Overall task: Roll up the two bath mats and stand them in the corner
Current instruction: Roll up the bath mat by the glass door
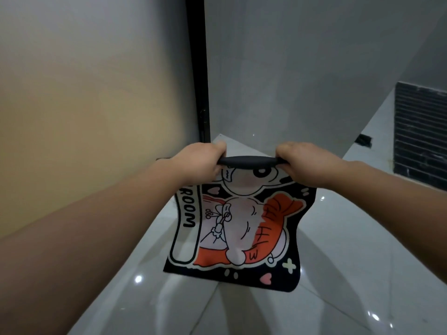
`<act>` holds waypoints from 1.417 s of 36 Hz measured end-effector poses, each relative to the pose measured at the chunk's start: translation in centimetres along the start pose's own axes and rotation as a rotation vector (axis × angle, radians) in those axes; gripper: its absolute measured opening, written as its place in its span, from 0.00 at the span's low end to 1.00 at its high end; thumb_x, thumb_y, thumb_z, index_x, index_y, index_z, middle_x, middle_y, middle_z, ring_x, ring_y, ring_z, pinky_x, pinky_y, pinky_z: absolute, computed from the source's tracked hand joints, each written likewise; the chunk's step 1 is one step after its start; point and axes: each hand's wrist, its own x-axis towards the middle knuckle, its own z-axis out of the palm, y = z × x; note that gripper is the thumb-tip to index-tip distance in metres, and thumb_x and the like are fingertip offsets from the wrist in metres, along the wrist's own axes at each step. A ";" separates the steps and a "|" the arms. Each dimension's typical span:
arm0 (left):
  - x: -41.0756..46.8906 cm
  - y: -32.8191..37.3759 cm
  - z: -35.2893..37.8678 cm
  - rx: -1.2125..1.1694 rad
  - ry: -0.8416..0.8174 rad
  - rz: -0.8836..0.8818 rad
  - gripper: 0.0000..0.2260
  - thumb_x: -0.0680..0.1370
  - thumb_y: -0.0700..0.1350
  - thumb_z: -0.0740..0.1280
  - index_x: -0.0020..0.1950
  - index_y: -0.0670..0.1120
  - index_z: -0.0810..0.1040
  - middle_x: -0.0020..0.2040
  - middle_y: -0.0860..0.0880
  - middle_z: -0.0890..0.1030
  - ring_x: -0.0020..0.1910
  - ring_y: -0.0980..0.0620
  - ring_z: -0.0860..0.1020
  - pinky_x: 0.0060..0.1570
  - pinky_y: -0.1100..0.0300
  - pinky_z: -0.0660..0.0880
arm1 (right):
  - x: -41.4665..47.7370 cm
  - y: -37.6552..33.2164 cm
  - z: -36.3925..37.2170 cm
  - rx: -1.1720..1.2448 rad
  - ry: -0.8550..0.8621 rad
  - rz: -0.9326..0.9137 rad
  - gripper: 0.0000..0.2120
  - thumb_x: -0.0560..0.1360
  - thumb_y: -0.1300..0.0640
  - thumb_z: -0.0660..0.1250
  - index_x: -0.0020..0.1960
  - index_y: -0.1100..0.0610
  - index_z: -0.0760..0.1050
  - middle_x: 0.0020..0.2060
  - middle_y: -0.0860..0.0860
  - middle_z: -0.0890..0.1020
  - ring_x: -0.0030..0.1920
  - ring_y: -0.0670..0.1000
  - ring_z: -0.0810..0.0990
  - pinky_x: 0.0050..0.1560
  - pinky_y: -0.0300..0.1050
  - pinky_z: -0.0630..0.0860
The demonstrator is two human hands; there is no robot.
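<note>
- The left hand [196, 163] is curled tight round the left end of the mat's top edge, in the middle of the frame.
- The bath mat [242, 226] hangs down from both hands in the middle of the frame, up off the floor. Its picture side faces us.
- Its top edge [249, 162] is turned over into a thin black roll.
- The right hand [307, 163] grips the right end of that roll.
- I think the rolling is only just starting. Both hands should turn together so the roll comes out straight and tight. If one side goes faster, it may turn into a cone and not stand up.
- Only one mat shows here.
- The wall [84, 105] on the left looks smooth and yellowish.
- The door frame [202, 93] is a thin black strip, upper middle.
- The mat looks soft and bendy, with wavy sides. It is black with a white and orange cartoon and big letters.
- The corner [219, 139] is just behind the hands.
- The floor [338, 262] is shiny pale tile and looks slippery.
- The dark panel [420, 131] on the right has thin ridged lines.
</note>
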 end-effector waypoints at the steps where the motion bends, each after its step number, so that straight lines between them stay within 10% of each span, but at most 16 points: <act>1: 0.0 -0.1 0.0 -0.014 -0.002 -0.005 0.06 0.79 0.46 0.61 0.49 0.48 0.64 0.37 0.48 0.74 0.38 0.43 0.73 0.36 0.55 0.64 | 0.0 -0.1 0.1 -0.023 0.000 0.011 0.02 0.79 0.56 0.59 0.48 0.54 0.68 0.39 0.51 0.73 0.39 0.54 0.73 0.38 0.47 0.70; 7: -0.4 -0.5 -0.4 -0.129 -0.180 0.021 0.19 0.78 0.57 0.62 0.67 0.53 0.64 0.49 0.51 0.77 0.45 0.48 0.76 0.43 0.56 0.69 | -0.2 0.0 0.7 -0.250 0.065 -0.123 0.06 0.77 0.62 0.58 0.47 0.55 0.62 0.30 0.48 0.66 0.30 0.53 0.69 0.29 0.47 0.65; 14: 0.2 -0.6 -0.7 -0.207 -0.254 -0.035 0.07 0.78 0.54 0.65 0.51 0.52 0.71 0.42 0.52 0.75 0.43 0.51 0.75 0.41 0.57 0.68 | -0.3 0.1 1.3 -0.306 0.155 -0.282 0.11 0.70 0.67 0.66 0.49 0.58 0.68 0.36 0.53 0.72 0.31 0.53 0.69 0.28 0.46 0.65; 17: -0.2 -0.2 -0.2 -0.067 -0.176 -0.008 0.08 0.78 0.50 0.64 0.50 0.50 0.66 0.41 0.50 0.73 0.40 0.48 0.73 0.39 0.57 0.65 | 0.1 -0.5 1.0 -0.164 0.110 -0.229 0.13 0.73 0.61 0.65 0.55 0.55 0.67 0.48 0.54 0.74 0.40 0.53 0.72 0.37 0.46 0.68; 22: -1.1 0.8 0.7 0.063 0.041 0.087 0.06 0.80 0.46 0.60 0.52 0.45 0.67 0.39 0.47 0.74 0.35 0.46 0.70 0.36 0.55 0.64 | 1.0 -1.6 -0.2 0.057 -0.191 0.010 0.44 0.66 0.39 0.72 0.74 0.47 0.52 0.56 0.47 0.74 0.55 0.53 0.76 0.52 0.46 0.73; 28: -1.3 1.1 0.6 0.122 0.077 0.101 0.08 0.75 0.43 0.63 0.52 0.46 0.66 0.41 0.47 0.77 0.39 0.43 0.77 0.34 0.54 0.67 | 1.6 -2.1 0.8 0.006 -0.134 -0.069 0.04 0.72 0.52 0.65 0.46 0.50 0.71 0.32 0.46 0.72 0.38 0.54 0.75 0.35 0.44 0.68; 35: -0.7 0.1 0.4 -0.199 -0.293 -0.103 0.30 0.67 0.59 0.73 0.64 0.55 0.66 0.51 0.54 0.78 0.48 0.50 0.78 0.48 0.55 0.74 | 1.1 -2.4 2.5 -0.399 0.348 -0.390 0.10 0.67 0.61 0.72 0.43 0.58 0.72 0.30 0.52 0.75 0.25 0.55 0.72 0.23 0.41 0.59; 40: -0.9 0.1 1.2 -0.352 -0.323 -0.090 0.10 0.70 0.50 0.72 0.48 0.57 0.74 0.43 0.52 0.80 0.44 0.50 0.79 0.44 0.55 0.76 | 0.8 -2.3 3.2 -0.415 0.425 -0.440 0.13 0.63 0.63 0.73 0.44 0.59 0.73 0.30 0.53 0.75 0.25 0.53 0.72 0.23 0.42 0.59; 46: -1.5 1.4 1.6 0.108 0.036 0.037 0.10 0.74 0.45 0.64 0.55 0.51 0.72 0.45 0.51 0.78 0.46 0.46 0.78 0.38 0.56 0.65 | 1.2 -2.4 1.6 -0.131 -0.063 -0.124 0.28 0.68 0.39 0.66 0.63 0.48 0.65 0.50 0.49 0.76 0.48 0.54 0.78 0.42 0.46 0.73; 51: -1.6 1.7 1.9 0.184 0.193 0.120 0.10 0.74 0.45 0.64 0.55 0.50 0.70 0.50 0.51 0.78 0.48 0.47 0.78 0.37 0.55 0.65 | 1.4 -2.4 1.4 0.280 -0.309 0.003 0.13 0.68 0.51 0.71 0.51 0.47 0.72 0.42 0.47 0.79 0.42 0.50 0.78 0.42 0.46 0.75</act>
